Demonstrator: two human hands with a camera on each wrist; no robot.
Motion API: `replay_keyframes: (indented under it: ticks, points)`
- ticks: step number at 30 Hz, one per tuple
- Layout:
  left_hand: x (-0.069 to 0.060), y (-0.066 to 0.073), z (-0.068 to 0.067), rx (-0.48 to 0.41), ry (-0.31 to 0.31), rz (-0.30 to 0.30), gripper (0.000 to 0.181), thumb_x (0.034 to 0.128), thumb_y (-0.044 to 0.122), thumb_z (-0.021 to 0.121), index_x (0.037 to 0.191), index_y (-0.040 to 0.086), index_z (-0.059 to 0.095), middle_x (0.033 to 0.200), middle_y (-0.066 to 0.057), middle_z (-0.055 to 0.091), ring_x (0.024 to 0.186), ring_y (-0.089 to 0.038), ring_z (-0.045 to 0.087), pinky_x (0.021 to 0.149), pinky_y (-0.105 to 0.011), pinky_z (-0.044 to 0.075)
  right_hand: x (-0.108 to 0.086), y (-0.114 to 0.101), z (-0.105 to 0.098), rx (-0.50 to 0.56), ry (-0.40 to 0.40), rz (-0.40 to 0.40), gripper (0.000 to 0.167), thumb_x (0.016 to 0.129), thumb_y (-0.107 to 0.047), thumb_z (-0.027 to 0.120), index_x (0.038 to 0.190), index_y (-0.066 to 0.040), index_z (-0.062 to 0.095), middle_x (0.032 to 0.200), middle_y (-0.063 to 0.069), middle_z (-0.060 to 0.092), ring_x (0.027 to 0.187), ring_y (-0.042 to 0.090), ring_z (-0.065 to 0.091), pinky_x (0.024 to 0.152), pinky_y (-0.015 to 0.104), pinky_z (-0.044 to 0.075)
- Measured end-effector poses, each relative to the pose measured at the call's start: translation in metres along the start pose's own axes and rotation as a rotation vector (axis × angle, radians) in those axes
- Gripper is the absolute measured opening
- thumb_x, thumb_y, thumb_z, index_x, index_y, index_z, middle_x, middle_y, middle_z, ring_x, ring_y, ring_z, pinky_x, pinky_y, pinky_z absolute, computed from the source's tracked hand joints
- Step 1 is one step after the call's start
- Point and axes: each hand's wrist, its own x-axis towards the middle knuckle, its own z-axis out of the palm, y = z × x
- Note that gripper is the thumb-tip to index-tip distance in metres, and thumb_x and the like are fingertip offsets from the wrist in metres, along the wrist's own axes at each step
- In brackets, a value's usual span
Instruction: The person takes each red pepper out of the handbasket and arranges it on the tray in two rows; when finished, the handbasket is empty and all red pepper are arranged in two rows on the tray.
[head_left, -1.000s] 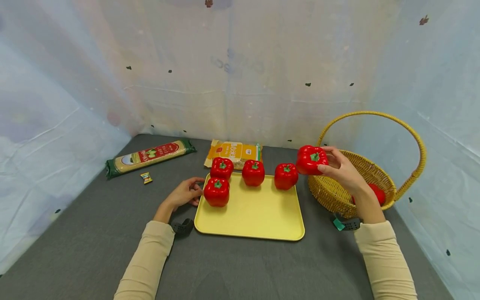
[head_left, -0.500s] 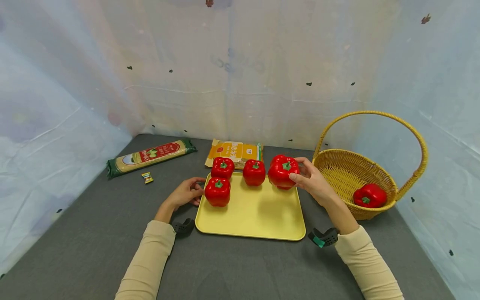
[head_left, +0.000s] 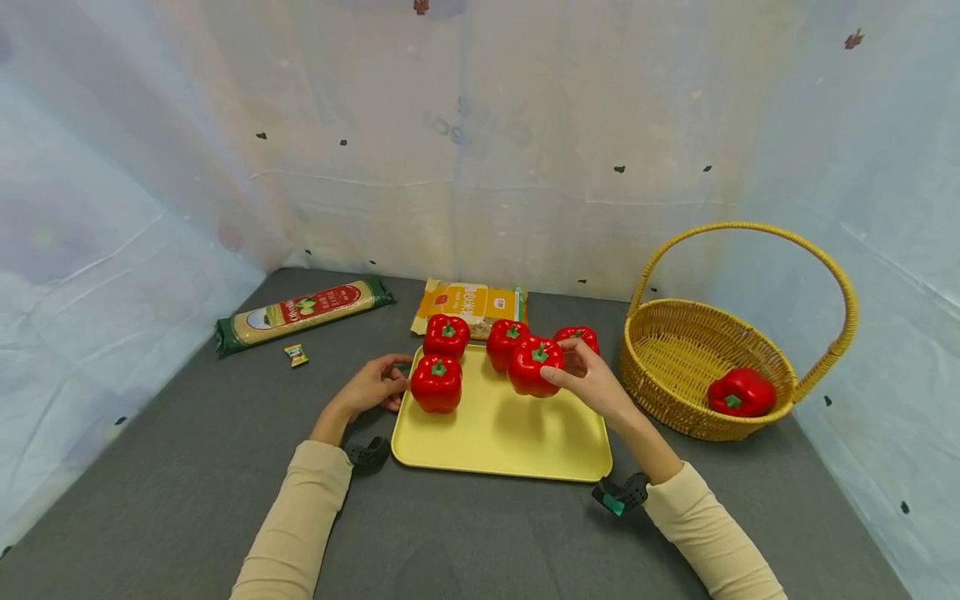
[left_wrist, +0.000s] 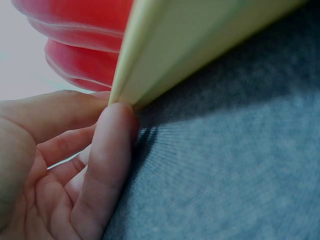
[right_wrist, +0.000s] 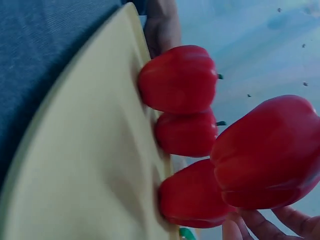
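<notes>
My right hand (head_left: pixel 594 383) grips a red bell pepper (head_left: pixel 535 367) by its right side. That pepper hangs above the yellow tray (head_left: pixel 480 454), its shadow falling on the tray. In the right wrist view the held pepper (right_wrist: pixel 270 155) is apart from the tray surface. My left hand (head_left: pixel 369 387) pinches the tray's left rim, and the left wrist view shows thumb and finger meeting at the rim (left_wrist: pixel 122 90). Two peppers stand at the tray's left, one in front (head_left: pixel 437 384) and one behind (head_left: pixel 446 337). Another pepper (head_left: pixel 502 343) stands back middle, and one more (head_left: pixel 577 337) back right, partly hidden by my hand.
A yellow wicker basket (head_left: pixel 637 375) with a tall handle stands right of the tray, one red pepper (head_left: pixel 741 392) lying in it. An orange food packet (head_left: pixel 472 307) lies behind the tray. Noodle package (head_left: pixel 303 313) and small yellow wrapped packet (head_left: pixel 296 355) lie to the left.
My right hand has carried the pepper leftward from beside the basket, past the back-right pepper, to above the tray's middle. The left hand has stayed at the tray's rim.
</notes>
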Motion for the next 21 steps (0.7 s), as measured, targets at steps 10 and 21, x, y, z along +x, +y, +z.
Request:
replay_keyframes:
  ticks: [10, 21]
  points:
    - [0.001, -0.001, 0.000, -0.004, -0.003, 0.004, 0.047, 0.0930, 0.003, 0.054, 0.136, -0.007, 0.036, 0.087, -0.015, 0.055, 0.062, -0.016, 0.058, 0.058, -0.029, 0.055, 0.006, 0.013, 0.020, -0.043, -0.012, 0.102, 0.053, 0.085, -0.038, 0.067, 0.124, -0.007, 0.049, 0.118, 0.012, 0.057, 0.107, 0.025, 0.055, 0.090, 0.037, 0.046]
    - [0.000, 0.000, 0.000, -0.007, -0.004, 0.001, 0.047, 0.0932, 0.004, 0.054, 0.136, -0.007, 0.036, 0.087, -0.016, 0.055, 0.062, -0.017, 0.057, 0.058, -0.029, 0.055, 0.008, 0.020, 0.035, -0.028, -0.025, 0.121, 0.056, 0.086, -0.037, 0.065, 0.129, -0.007, 0.046, 0.116, 0.015, 0.058, 0.107, 0.026, 0.056, 0.087, 0.038, 0.048]
